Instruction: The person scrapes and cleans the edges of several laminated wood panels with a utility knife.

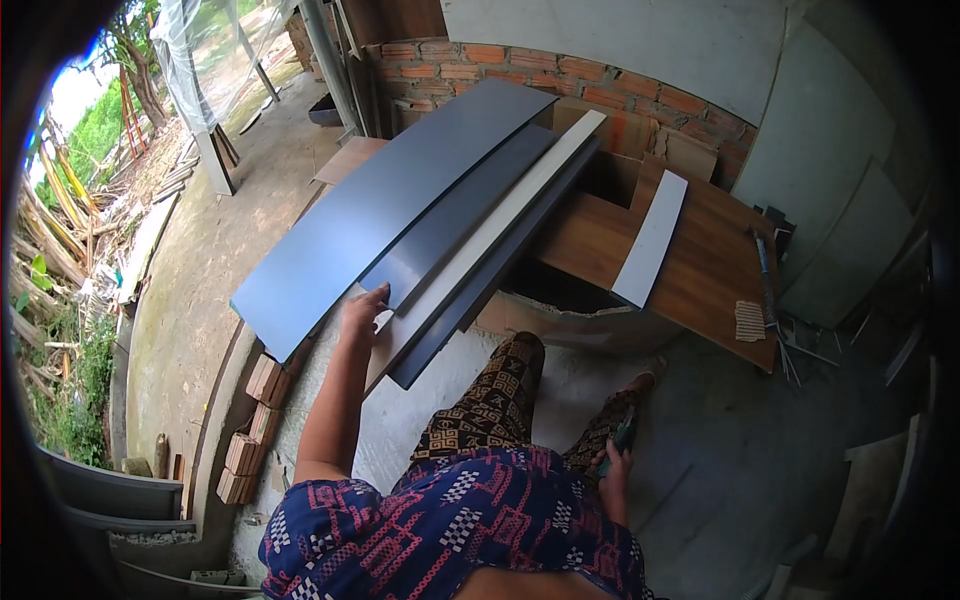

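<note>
Several long grey boards lie in a stack; the widest, a blue-grey board (400,190), is at the left. My left hand (368,308) reaches to the near end of a narrower dark grey board (455,235), its fingertips closed on that end. Beside this board runs a cream strip (500,215), with another dark board (440,340) to its right. My right hand (615,470) is low at my right side, wrapped round a green tool (626,432) that is partly hidden and small in view.
A brown wooden panel (710,260) at the right carries a white strip (652,240) and a small ribbed piece (749,321). Stacked bricks (241,455) stand at the lower left. Behind is a brick wall (560,75). Large grey sheets (820,150) lean at the right.
</note>
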`<state>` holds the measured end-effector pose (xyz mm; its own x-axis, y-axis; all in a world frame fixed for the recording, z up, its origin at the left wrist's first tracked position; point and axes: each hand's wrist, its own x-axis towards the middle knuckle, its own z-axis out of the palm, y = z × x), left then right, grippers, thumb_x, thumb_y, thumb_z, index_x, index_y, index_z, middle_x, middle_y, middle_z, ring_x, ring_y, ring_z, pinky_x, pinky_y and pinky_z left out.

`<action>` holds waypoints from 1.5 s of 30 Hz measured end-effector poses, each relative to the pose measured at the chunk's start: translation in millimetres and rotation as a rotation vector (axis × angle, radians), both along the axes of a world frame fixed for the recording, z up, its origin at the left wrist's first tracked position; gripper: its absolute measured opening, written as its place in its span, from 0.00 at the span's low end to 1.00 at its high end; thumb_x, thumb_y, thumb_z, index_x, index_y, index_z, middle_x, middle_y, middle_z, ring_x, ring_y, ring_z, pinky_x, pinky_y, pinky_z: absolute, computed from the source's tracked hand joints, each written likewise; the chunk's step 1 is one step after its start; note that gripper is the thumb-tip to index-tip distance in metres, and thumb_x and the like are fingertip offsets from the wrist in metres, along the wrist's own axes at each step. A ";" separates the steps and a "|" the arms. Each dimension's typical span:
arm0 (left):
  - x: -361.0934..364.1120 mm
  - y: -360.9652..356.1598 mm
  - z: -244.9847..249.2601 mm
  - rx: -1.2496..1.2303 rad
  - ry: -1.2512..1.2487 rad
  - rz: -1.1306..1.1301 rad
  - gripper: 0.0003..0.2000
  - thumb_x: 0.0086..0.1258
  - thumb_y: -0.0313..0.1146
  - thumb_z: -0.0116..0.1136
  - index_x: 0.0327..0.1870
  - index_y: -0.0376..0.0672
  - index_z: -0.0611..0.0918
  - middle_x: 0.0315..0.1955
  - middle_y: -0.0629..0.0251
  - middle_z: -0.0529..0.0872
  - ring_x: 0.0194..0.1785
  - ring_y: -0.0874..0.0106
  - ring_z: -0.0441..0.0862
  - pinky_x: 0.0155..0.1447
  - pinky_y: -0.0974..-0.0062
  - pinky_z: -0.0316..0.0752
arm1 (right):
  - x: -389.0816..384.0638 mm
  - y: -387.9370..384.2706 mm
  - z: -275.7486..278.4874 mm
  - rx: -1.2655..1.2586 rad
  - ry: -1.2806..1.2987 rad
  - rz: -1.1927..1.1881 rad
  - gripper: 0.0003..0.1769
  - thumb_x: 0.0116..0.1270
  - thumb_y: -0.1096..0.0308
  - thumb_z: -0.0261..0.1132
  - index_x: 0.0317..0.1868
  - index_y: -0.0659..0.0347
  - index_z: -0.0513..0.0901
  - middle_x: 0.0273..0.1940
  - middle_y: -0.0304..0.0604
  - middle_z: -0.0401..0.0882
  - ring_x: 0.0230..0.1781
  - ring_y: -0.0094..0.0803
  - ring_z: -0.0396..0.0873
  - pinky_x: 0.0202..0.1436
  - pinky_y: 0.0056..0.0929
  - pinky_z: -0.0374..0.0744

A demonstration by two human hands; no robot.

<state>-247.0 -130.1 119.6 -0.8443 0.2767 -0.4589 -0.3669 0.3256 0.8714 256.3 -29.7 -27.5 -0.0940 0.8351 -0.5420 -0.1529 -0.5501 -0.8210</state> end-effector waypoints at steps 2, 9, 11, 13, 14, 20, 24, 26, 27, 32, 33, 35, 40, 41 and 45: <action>9.0 0.1 3.2 0.024 0.074 -0.015 0.19 0.55 0.45 0.67 0.34 0.36 0.83 0.31 0.61 0.83 0.43 0.70 0.77 0.50 0.65 0.65 | -0.2 -0.5 -0.9 0.003 -0.008 0.004 0.09 0.63 0.66 0.62 0.39 0.61 0.74 0.22 0.38 0.74 0.17 0.28 0.74 0.21 0.28 0.72; 26.1 -0.6 14.2 0.032 0.187 -0.104 0.18 0.56 0.43 0.68 0.30 0.32 0.83 0.26 0.62 0.83 0.31 0.74 0.76 0.39 0.76 0.68 | 0.4 -0.2 -1.5 0.030 0.002 0.005 0.08 0.63 0.67 0.63 0.36 0.60 0.74 0.22 0.37 0.73 0.17 0.28 0.74 0.21 0.27 0.72; 25.6 -1.1 11.3 0.064 0.197 -0.116 0.18 0.56 0.43 0.68 0.28 0.32 0.83 0.25 0.63 0.82 0.29 0.75 0.75 0.37 0.76 0.68 | 2.9 0.5 -9.8 0.024 0.008 0.006 0.08 0.63 0.67 0.63 0.37 0.59 0.74 0.22 0.37 0.73 0.17 0.28 0.74 0.21 0.27 0.72; 26.8 -1.2 11.5 0.075 0.202 -0.129 0.18 0.56 0.43 0.68 0.27 0.32 0.83 0.24 0.64 0.81 0.28 0.76 0.74 0.36 0.76 0.67 | 1.3 0.7 -6.7 0.012 0.007 0.006 0.08 0.63 0.66 0.63 0.37 0.59 0.74 0.22 0.37 0.73 0.17 0.28 0.74 0.21 0.27 0.72; 28.2 -1.4 13.0 0.069 0.203 -0.135 0.18 0.56 0.43 0.68 0.27 0.32 0.82 0.23 0.65 0.81 0.27 0.76 0.74 0.35 0.76 0.67 | 1.4 0.4 -4.8 0.002 0.003 0.006 0.08 0.63 0.66 0.63 0.38 0.59 0.74 0.22 0.37 0.73 0.17 0.28 0.74 0.21 0.27 0.72; 29.1 -2.1 11.6 0.036 0.187 -0.181 0.16 0.57 0.41 0.67 0.27 0.35 0.80 0.21 0.67 0.79 0.25 0.77 0.73 0.32 0.77 0.66 | 1.0 0.3 -5.6 0.007 -0.002 0.009 0.09 0.63 0.66 0.63 0.38 0.59 0.74 0.22 0.37 0.73 0.17 0.28 0.74 0.20 0.27 0.71; 29.9 6.9 25.3 0.176 0.081 -0.001 0.13 0.57 0.37 0.66 0.34 0.36 0.78 0.24 0.66 0.80 0.24 0.76 0.74 0.29 0.78 0.67 | 1.9 0.2 -6.7 0.016 0.008 0.022 0.09 0.63 0.66 0.63 0.38 0.59 0.74 0.22 0.38 0.73 0.17 0.29 0.74 0.20 0.27 0.71; 24.3 8.7 21.9 0.286 0.033 0.050 0.13 0.56 0.34 0.65 0.35 0.37 0.77 0.26 0.65 0.80 0.23 0.75 0.74 0.29 0.78 0.68 | 1.5 -0.5 -5.6 0.010 0.006 0.014 0.09 0.63 0.66 0.63 0.38 0.60 0.74 0.22 0.38 0.73 0.17 0.29 0.74 0.19 0.27 0.71; 19.2 10.4 17.3 0.341 0.008 0.072 0.13 0.56 0.33 0.65 0.36 0.37 0.77 0.27 0.65 0.80 0.23 0.75 0.74 0.29 0.77 0.68 | 1.4 -0.7 -4.6 0.008 0.006 0.008 0.09 0.63 0.66 0.63 0.38 0.60 0.74 0.22 0.38 0.73 0.17 0.29 0.74 0.19 0.27 0.72; 15.4 8.1 8.2 0.229 0.007 0.036 0.10 0.54 0.34 0.66 0.32 0.40 0.79 0.30 0.65 0.82 0.23 0.76 0.73 0.32 0.79 0.64 | 3.2 -1.9 -6.6 0.004 0.010 -0.008 0.09 0.63 0.66 0.63 0.38 0.59 0.74 0.22 0.38 0.73 0.17 0.29 0.74 0.19 0.28 0.72; 19.8 7.5 14.6 0.193 0.015 0.000 0.10 0.54 0.34 0.66 0.31 0.40 0.79 0.29 0.66 0.82 0.23 0.77 0.73 0.33 0.79 0.63 | 3.4 -1.2 -5.8 -0.004 0.008 -0.007 0.09 0.63 0.66 0.63 0.38 0.59 0.74 0.22 0.38 0.73 0.17 0.29 0.74 0.20 0.28 0.72; 25.3 3.5 21.8 0.118 0.033 -0.064 0.10 0.54 0.35 0.67 0.30 0.40 0.80 0.28 0.66 0.82 0.24 0.77 0.73 0.33 0.81 0.62 | 3.0 0.0 -4.1 -0.026 0.000 -0.006 0.08 0.63 0.66 0.63 0.38 0.59 0.74 0.22 0.38 0.74 0.17 0.29 0.74 0.20 0.28 0.72; 42.8 -1.3 27.3 -0.082 0.294 -0.333 0.22 0.54 0.48 0.67 0.26 0.31 0.82 0.20 0.64 0.82 0.28 0.71 0.78 0.31 0.68 0.69 | 2.3 1.0 -6.7 -0.034 -0.006 0.011 0.09 0.63 0.65 0.63 0.38 0.59 0.73 0.22 0.38 0.74 0.17 0.29 0.74 0.20 0.28 0.72; 46.6 -0.4 30.2 -0.239 0.455 -0.395 0.25 0.54 0.52 0.65 0.27 0.31 0.83 0.19 0.63 0.83 0.28 0.69 0.79 0.33 0.65 0.70 | 4.5 1.6 -13.5 -0.018 -0.006 0.020 0.09 0.62 0.65 0.63 0.38 0.59 0.73 0.22 0.38 0.74 0.17 0.29 0.74 0.20 0.28 0.72; 65.8 7.9 65.7 -0.799 0.778 -0.604 0.34 0.54 0.66 0.56 0.39 0.37 0.83 0.33 0.54 0.84 0.44 0.58 0.79 0.52 0.53 0.66 | 4.5 1.4 -14.0 -0.016 -0.005 0.015 0.10 0.62 0.65 0.64 0.37 0.58 0.73 0.22 0.38 0.74 0.17 0.29 0.74 0.20 0.28 0.73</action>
